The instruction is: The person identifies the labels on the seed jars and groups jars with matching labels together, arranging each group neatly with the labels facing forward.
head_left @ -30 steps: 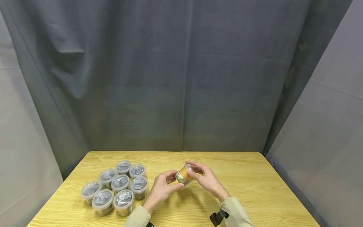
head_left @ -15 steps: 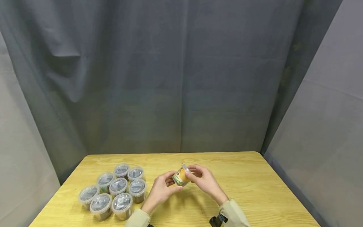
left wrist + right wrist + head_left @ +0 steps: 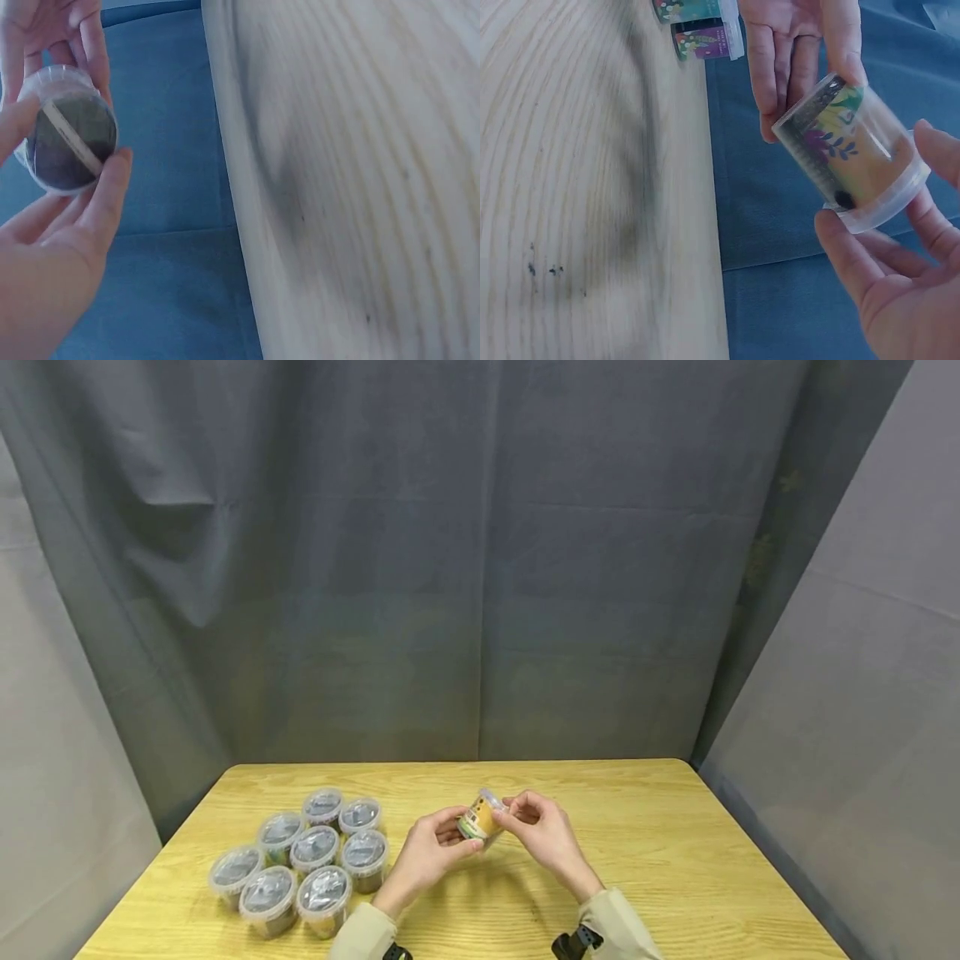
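Observation:
A small clear plastic tub (image 3: 481, 817) with a yellow-orange label is held tilted above the table, between both hands. My left hand (image 3: 426, 860) grips its lower end with thumb and fingers. At the lid end, the fingers and thumb of my right hand (image 3: 547, 837) hold the rim. In the right wrist view the tub (image 3: 847, 146) shows a leaf-and-flower print, dark contents at its base and a translucent lid (image 3: 881, 201). From the left wrist, its round base (image 3: 75, 142) looks dark, crossed by a pale strip.
Several lidded tubs (image 3: 316, 848) with dark grey tops stand grouped at the left of the wooden table (image 3: 637, 860). Two of them, with green and purple labels (image 3: 705, 41), appear in the right wrist view. A grey curtain (image 3: 375, 610) hangs behind the table.
The tub has been turned in the hands, so its label shows a different side and its lid end points more upward. The right fingers have shifted along the rim. The grouped tubs stay put.

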{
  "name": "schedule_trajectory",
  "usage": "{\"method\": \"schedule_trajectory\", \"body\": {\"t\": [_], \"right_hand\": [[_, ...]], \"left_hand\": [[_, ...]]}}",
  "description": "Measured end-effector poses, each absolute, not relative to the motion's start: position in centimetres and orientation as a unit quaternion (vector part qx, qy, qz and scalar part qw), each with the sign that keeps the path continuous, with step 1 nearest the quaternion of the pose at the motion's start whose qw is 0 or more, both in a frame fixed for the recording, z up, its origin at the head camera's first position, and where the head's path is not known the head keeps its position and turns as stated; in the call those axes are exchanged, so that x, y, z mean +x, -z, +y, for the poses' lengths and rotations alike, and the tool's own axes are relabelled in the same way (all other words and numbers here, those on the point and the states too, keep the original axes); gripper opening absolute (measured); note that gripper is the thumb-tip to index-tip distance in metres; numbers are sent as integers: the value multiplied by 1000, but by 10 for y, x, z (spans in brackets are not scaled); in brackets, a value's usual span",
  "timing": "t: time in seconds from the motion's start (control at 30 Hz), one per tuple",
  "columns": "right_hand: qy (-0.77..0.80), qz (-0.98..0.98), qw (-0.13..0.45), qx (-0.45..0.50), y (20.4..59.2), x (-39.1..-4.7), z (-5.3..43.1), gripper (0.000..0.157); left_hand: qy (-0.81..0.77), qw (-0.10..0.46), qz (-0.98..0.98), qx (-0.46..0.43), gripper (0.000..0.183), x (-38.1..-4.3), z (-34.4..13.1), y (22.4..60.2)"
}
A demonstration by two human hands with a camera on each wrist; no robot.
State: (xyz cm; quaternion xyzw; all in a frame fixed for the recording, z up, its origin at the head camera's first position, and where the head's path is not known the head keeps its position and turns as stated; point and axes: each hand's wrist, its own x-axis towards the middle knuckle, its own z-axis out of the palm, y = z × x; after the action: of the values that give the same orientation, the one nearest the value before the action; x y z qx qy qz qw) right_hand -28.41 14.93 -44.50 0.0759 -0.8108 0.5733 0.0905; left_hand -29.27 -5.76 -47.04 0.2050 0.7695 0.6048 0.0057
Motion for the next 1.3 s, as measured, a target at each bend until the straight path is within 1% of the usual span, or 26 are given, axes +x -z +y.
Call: {"method": "schedule_trajectory", "body": {"t": [0.2,0.27,0.47,0.57,0.73,0.8,1.03,1.2,1.3], "right_hand": [[-565,-818,90,57,445,-283,149,32],[-568,-816,93,57,446,-284,149,32],[-592,-798,93,60,448,-286,151,26],[-598,-794,99,49,448,-287,151,22],[-603,-791,101,33,447,-287,151,21],[-602,-791,102,26,447,-287,153,22],[-597,-794,108,20,448,-287,155,22],[-598,-794,112,8,446,-286,154,27],[-584,-803,118,11,447,-287,155,27]], "left_hand": [[-599,-41,777,189,59,-291,-53,472],[-593,-49,781,190,58,-291,-53,472],[-582,-67,787,192,57,-291,-48,470],[-577,-94,792,175,56,-291,-42,471],[-567,-133,798,155,55,-289,-34,471],[-561,-135,801,160,56,-288,-32,470],[-554,-97,807,178,61,-292,-35,468],[-538,-114,814,184,59,-292,-32,469],[-520,-111,825,191,52,-292,-32,467]]}}
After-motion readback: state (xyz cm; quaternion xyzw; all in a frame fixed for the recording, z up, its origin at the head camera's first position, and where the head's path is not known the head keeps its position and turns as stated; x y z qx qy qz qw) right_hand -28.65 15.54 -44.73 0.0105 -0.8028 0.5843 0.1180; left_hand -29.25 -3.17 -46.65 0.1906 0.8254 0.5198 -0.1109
